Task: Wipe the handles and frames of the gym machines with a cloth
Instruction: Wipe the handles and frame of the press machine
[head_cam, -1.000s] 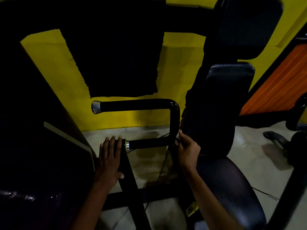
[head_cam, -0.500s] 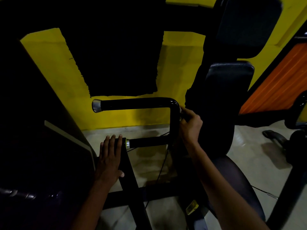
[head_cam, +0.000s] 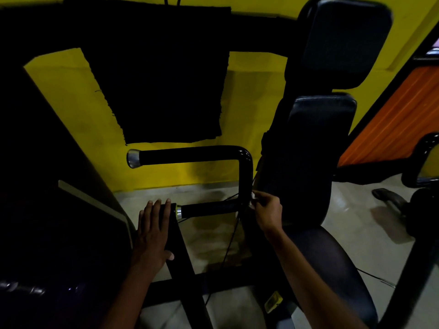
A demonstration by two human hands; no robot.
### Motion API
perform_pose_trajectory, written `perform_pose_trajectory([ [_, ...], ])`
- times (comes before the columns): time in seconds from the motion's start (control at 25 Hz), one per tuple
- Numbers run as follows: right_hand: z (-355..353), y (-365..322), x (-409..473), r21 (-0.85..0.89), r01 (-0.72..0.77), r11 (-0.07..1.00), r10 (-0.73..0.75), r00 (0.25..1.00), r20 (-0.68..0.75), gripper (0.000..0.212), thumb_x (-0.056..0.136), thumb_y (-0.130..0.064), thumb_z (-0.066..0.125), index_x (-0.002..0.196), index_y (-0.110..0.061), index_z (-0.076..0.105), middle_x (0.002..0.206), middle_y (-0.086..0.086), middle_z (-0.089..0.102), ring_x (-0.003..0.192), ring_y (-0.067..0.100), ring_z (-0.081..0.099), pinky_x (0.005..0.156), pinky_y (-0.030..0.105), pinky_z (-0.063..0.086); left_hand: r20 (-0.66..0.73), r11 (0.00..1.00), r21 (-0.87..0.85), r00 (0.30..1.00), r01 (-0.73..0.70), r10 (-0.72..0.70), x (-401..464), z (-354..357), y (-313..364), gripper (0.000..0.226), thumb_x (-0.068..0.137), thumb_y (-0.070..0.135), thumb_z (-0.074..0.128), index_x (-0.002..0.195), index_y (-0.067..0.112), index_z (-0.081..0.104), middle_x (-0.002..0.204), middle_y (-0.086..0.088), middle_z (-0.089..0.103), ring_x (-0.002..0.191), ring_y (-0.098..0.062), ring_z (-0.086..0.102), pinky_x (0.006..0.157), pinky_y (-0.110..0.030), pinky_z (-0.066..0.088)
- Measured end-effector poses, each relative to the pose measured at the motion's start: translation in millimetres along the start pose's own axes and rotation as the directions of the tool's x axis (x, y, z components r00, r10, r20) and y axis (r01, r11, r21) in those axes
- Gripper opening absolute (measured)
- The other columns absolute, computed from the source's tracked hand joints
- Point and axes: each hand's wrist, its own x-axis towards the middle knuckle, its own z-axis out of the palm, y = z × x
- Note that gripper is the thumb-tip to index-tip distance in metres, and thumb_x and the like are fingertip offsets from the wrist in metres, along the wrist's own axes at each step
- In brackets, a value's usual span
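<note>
My right hand (head_cam: 267,210), its grip clenched on a small pale cloth (head_cam: 253,198), has slid back down the black upright bar (head_cam: 246,179) to its base, finishing that pass, while my left hand (head_cam: 153,230) stays flat, released, on the frame (head_cam: 183,252).

Pale cloth (head_cam: 252,198) against upright black frame tube (head_cam: 246,179), beside lower handle (head_cam: 209,209)

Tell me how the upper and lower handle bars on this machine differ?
The upper handle is longer and untouched; the lower handle is shorter, with the left hand resting flat beside its cap and the right hand at its joint. Both are black with silver end caps.
</note>
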Motion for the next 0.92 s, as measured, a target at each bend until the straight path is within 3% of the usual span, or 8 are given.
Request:
perform_pose_trajectory([
  [0.08,-4,-7,0,-0.036,0.028,0.999,-0.029,1.000,-0.007,0.029,0.089,-0.004,0.060,0.118,-0.007,0.063,0.112,0.007,0.068,0.101,0.018,0.065,0.076,0.015,0.052,0.007,1.000,-0.001,1.000,0.000,0.000,0,1,1,0.167,0.014,0.043,0.095,0.152,0.013,0.007,0.152,-0.021,0.027,0.142,-0.038,0.016,0.113,-0.053,0.019],
  [0.16,-11,-29,-3,-0.109,0.234,0.966,-0.249,0.957,-0.148,0.027,0.088,-0.003,0.061,0.113,-0.008,0.066,0.104,0.002,0.067,0.096,0.016,0.065,0.070,0.006,0.048,0.010,1.000,-0.004,1.000,0.007,-0.007,0,0,1,0.168,0.013,0.044,0.094,0.152,0.015,0.006,0.152,-0.021,0.027,0.141,-0.038,0.016,0.113,-0.052,0.018],
  [0.28,-8,-69,-7,-0.299,0.614,0.730,-0.672,0.726,-0.150,0.024,0.086,-0.007,0.064,0.110,-0.003,0.065,0.098,-0.003,0.060,0.085,0.006,0.058,0.069,0.010,0.049,0.007,1.000,0.002,1.000,0.007,-0.007,2,2,-2,0.168,0.014,0.046,0.094,0.152,0.016,0.004,0.151,-0.020,0.028,0.141,-0.038,0.018,0.113,-0.053,0.018],
  [0.36,2,-80,-4,-0.527,0.748,0.403,-0.845,0.525,0.099,0.024,0.084,-0.007,0.067,0.106,0.001,0.064,0.097,0.003,0.059,0.085,0.015,0.057,0.060,0.022,0.053,0.007,1.000,0.008,1.000,-0.004,0.004,0,2,-2,0.168,0.014,0.046,0.094,0.152,0.016,0.002,0.151,-0.020,0.028,0.141,-0.039,0.019,0.113,-0.053,0.018],
  [0.44,6,-72,9,-0.681,0.732,-0.007,-0.820,0.386,0.423,0.023,0.077,-0.006,0.071,0.097,0.004,0.066,0.103,0.012,0.051,0.088,0.026,0.049,0.059,0.028,0.051,0.005,1.000,0.011,1.000,0.000,0.000,0,0,1,0.170,0.012,0.048,0.093,0.152,0.015,0.003,0.150,-0.021,0.030,0.140,-0.040,0.020,0.112,-0.053,0.019],
  [0.56,9,-64,18,-0.731,0.670,-0.129,-0.770,0.396,0.499,0.013,0.077,-0.003,0.063,0.086,0.007,0.064,0.099,0.017,0.051,0.088,0.031,0.044,0.063,0.034,0.050,0.008,1.000,0.018,1.000,0.007,-0.007,0,0,-1,0.170,0.012,0.049,0.093,0.152,0.015,0.003,0.149,-0.021,0.031,0.140,-0.039,0.021,0.113,-0.052,0.017],
  [0.76,26,-50,-7,-0.764,0.644,-0.034,-0.608,0.593,0.528,0.019,0.059,-0.005,0.080,0.071,0.001,0.068,0.079,0.013,0.058,0.076,0.028,0.054,0.054,0.029,0.046,0.010,0.999,0.037,1.000,0.000,0.000,-1,-1,0,0.169,0.011,0.051,0.092,0.152,0.013,0.006,0.149,-0.021,0.032,0.139,-0.039,0.021,0.115,-0.049,0.012],
  [0.92,33,-37,-25,-0.740,0.672,0.017,-0.471,0.658,0.587,0.028,0.053,-0.015,0.089,0.075,-0.007,0.073,0.078,0.011,0.061,0.076,0.025,0.057,0.055,0.027,0.051,0.002,1.000,0.019,1.000,-0.001,0.001,-1,-1,0,0.168,0.012,0.049,0.092,0.152,0.015,0.007,0.150,-0.019,0.030,0.140,-0.039,0.021,0.115,-0.049,0.015],
])
